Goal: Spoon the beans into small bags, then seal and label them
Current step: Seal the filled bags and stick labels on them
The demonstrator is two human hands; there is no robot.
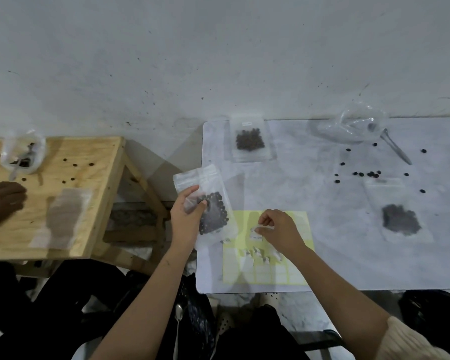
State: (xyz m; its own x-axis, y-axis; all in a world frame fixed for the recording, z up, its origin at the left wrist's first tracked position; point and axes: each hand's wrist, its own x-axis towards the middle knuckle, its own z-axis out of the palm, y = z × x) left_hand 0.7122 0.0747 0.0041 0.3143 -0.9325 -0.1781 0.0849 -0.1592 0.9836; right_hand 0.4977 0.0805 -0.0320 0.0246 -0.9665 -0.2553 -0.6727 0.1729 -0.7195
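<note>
Gripping upright bean bag [208, 203], mouth tilted up-left: left hand [185, 219]; right hand [278, 229] pinching label [256, 228].

A pale grey plaster wall [218, 61], speckled with dark marks, fills the upper half. Against it stand a white marble-patterned table with rounded corners [335, 268] and, left of it, a light plywood workbench on angled legs [102, 183]. Lighting is dim and even.

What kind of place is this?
Probably a makeshift packing workspace rather than a shop: small clear bags of dark beans on a white marble-patterned table, a yellow sheet of white labels, and a bare plywood bench.
</note>
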